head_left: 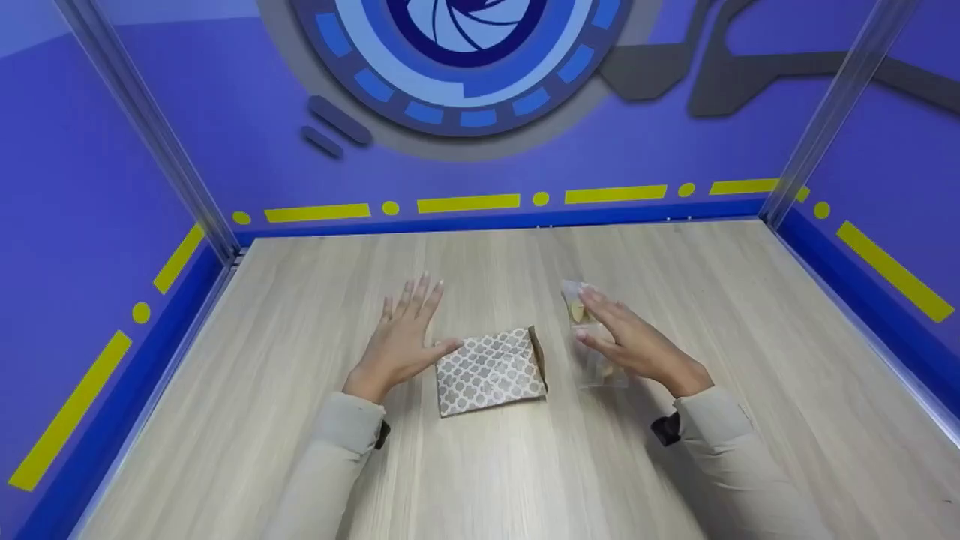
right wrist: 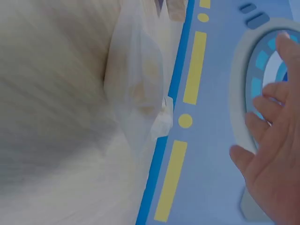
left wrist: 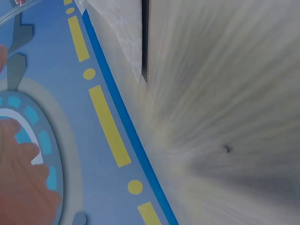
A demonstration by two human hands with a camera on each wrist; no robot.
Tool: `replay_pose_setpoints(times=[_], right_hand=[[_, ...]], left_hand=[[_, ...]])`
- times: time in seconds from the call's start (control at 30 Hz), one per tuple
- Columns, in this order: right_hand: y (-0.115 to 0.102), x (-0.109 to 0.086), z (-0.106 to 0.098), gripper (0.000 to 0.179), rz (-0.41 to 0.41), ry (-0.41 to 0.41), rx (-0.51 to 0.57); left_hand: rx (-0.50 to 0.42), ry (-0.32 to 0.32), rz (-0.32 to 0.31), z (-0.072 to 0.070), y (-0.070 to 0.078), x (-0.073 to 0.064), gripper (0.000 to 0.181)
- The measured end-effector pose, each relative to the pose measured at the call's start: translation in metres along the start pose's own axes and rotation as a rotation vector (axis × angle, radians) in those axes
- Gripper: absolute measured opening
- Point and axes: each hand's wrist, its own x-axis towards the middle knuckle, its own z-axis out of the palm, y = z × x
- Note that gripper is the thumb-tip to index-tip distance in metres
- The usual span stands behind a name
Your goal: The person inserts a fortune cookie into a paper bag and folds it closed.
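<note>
A small box (head_left: 487, 373) with a grey-and-white quatrefoil pattern lies on the wooden table, its brown flap (head_left: 538, 358) standing out at the right end. My left hand (head_left: 397, 349) is spread out at the box's left side, the thumb overlapping the box's upper left corner in the head view. Right of the box lies a clear plastic bag (head_left: 602, 369) with pale yellowish pieces inside. My right hand (head_left: 637, 345) hovers over this bag with fingers extended, hiding part of it. In the right wrist view the bag (right wrist: 133, 79) appears apart from the hand (right wrist: 279, 145). Neither hand grips anything.
The light wooden table (head_left: 300, 315) is bounded by blue printed panels (head_left: 465, 172) at the back and both sides. Metal posts (head_left: 161, 142) stand at the back corners. A dark band (head_left: 666, 430) shows at the right sleeve's cuff.
</note>
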Motion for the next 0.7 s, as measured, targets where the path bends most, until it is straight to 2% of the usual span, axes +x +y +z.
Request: replay_pose_setpoints(times=[0.2,0.43,0.7], right_hand=[[-0.003,0.006,0.01,0.07,-0.058,-0.1,0.046],[-0.006,0.012,0.018,0.066,-0.055,-0.189,0.098],[-0.011,0.018,0.029,0.066,-0.056,-0.245,0.1]], left_hand=[[-0.075,-0.128,0.065,0.009,0.011,0.005,0.091],[-0.102,-0.284,0.137,0.019,0.024,0.014,0.091],[-0.073,-0.366,0.157,0.03,0.04,0.023,0.092]])
